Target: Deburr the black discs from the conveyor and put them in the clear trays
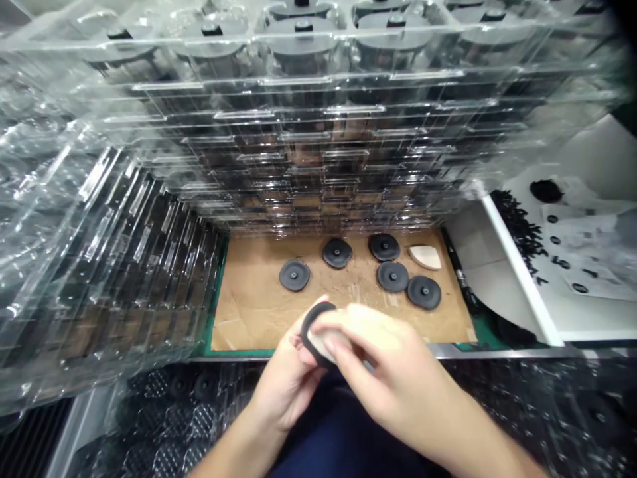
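One black ring (309,325) held | left hand (286,382), right hand (385,355) | five discs (383,247) on cardboard (249,312)

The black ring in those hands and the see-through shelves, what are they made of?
The black ring looks like rubber or plastic, dull and not shiny; I can't tell which. The shelves look like clear acrylic plastic, glossy, with bright glints along their edges, and you can see through them.

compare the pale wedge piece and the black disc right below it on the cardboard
The pale wedge piece is cream, the black disc dark. The wedge is a rounded triangle, the disc round. The disc has a central hub, the wedge shows none. Both lie flat on the brown cardboard.
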{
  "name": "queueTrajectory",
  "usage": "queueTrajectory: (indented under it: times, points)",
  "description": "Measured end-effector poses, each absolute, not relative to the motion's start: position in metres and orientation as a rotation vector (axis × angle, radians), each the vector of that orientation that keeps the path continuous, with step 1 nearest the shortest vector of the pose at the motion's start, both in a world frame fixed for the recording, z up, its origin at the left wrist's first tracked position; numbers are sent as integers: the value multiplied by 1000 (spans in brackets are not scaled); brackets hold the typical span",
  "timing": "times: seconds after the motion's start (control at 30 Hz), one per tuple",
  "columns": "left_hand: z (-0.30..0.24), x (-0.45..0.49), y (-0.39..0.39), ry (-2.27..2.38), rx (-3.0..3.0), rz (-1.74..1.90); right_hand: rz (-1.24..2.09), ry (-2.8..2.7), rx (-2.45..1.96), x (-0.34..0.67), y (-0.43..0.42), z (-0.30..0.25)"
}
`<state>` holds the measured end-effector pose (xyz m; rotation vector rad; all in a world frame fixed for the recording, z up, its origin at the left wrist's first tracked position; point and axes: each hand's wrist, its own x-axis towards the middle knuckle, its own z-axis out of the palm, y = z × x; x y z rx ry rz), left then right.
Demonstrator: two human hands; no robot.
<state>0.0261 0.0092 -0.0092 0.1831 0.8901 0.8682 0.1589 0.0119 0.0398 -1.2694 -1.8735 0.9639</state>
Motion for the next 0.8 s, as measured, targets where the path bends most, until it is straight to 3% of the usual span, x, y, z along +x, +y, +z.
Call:
queueTrajectory:
  times: [0.1, 0.27, 0.43, 0.6, 0.73, 0.8]
  points:
    - [-5, 27, 9, 885, 233, 820, 706, -1766, -1248, 158, 8, 35]
    - [-3, 27, 9, 922, 193, 802, 1066, -1825, -1191, 163, 2, 42]
    - [-1, 27, 5, 869, 264, 759, 722, -1773, -1214, 162, 3, 44]
    - [3, 24, 5, 837, 224, 786, 1037, -1900, -1243, 188, -16, 52]
    - [6, 33, 6, 775, 229, 756, 618, -1982, -1472, 195, -16, 55]
    - [10, 36, 6, 797, 256, 747, 349, -2022, -1368, 191, -5, 55]
